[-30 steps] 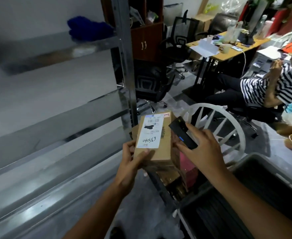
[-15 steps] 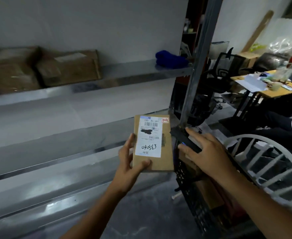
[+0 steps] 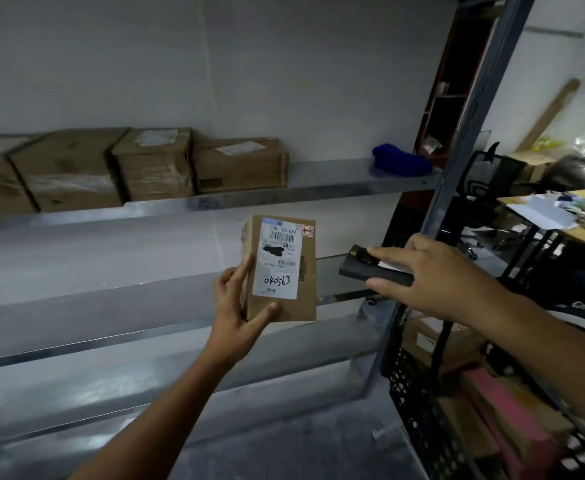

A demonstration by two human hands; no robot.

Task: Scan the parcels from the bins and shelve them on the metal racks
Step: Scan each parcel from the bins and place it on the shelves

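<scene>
My left hand grips a small brown cardboard parcel upright, its white label with a barcode and the handwritten "040563" facing me. My right hand holds a black handheld scanner just right of the parcel, its front end aimed left toward it. Both are raised in front of the metal rack, between its upper and middle shelves. Several brown boxes stand in a row on the upper shelf.
A blue cloth bundle lies at the upper shelf's right end, by the rack's upright post. A black crate bin with parcels stands at lower right. Behind it are office chairs and a cluttered desk.
The view has swung left and up toward the rack, bringing the shelved boxes into sight. The parcel and scanner have risen with my hands, and the scanner now lies flatter, pointing left.
</scene>
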